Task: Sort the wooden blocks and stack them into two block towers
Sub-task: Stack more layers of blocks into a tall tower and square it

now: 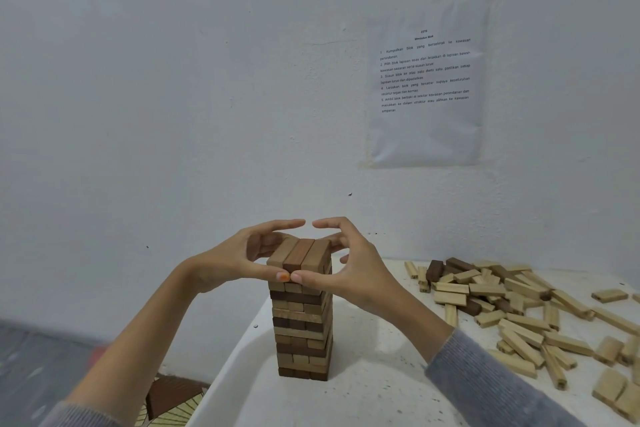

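A tower (301,329) of wooden blocks stands upright on a white table (363,392), close to the table's left edge and well apart from the other blocks. Its layers alternate between pale and dark brown wood, each layer turned crosswise to the one under it. The top layer (299,253) is three blocks lying side by side with their ends toward the camera; the middle one is a redder brown than its neighbours.

Both hands cup this top layer. The left hand (239,260) comes in from the tower's left and the right hand (360,267) from its right. The left thumb (270,274) and the right thumb (311,279) press against the near end faces of the blocks, and their tips meet just below the middle block. The fingers curl round to the far side, so each hand grips the layer between thumb and fingers. The two forefingers arch above the blocks, with their tips near each other but apart.

A loose heap of blocks (502,302) lies over the right side of the table, reaching its far and right edges. Most are pale, and a few dark ones (434,270) sit at the heap's far left end. A grey sleeve (491,378) covers the right forearm. A printed sheet of paper (426,87) hangs on the white wall (173,80) behind the table.
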{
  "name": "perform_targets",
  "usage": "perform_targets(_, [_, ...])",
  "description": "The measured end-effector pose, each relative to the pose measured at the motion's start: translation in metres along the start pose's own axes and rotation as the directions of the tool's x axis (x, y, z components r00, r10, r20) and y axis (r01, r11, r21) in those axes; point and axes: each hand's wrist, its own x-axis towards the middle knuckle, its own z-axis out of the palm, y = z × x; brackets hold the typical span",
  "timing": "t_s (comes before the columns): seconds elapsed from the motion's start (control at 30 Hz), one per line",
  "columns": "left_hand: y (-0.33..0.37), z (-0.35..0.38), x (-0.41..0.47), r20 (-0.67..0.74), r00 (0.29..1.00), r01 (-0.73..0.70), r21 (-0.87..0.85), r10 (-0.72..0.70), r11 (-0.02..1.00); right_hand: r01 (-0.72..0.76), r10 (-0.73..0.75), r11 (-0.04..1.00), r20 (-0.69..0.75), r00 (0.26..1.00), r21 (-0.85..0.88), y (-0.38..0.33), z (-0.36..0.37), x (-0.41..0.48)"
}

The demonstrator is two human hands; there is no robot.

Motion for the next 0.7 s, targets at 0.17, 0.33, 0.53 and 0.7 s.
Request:
perform_targets(0.17, [0.001,0.001,0.000,0.004,1.000,0.008,-0.005,-0.008,1.000,-0.037,0.037,0.999,0.010,0.999,0.028,-0.002,0.001,0.000])
perform_targets(0.33, [0.000,-0.001,-0.003,0.049,0.998,0.031,-0.013,-0.031,0.999,-0.059,0.057,0.998,0.059,0.997,0.023,-0.002,0.001,-0.005])
perform_targets(0.53, [-0.004,0.010,-0.010,-0.206,0.976,-0.009,-0.358,-0.070,0.934,-0.235,0.233,0.922,0.042,0.971,0.308,-0.016,-0.006,-0.014])
perform_targets(0.7, [0.010,0.039,-0.006,-0.382,0.880,0.015,-0.573,-0.283,0.820,-0.319,0.359,0.839,-0.009,0.933,0.441,-0.024,0.010,-0.016])
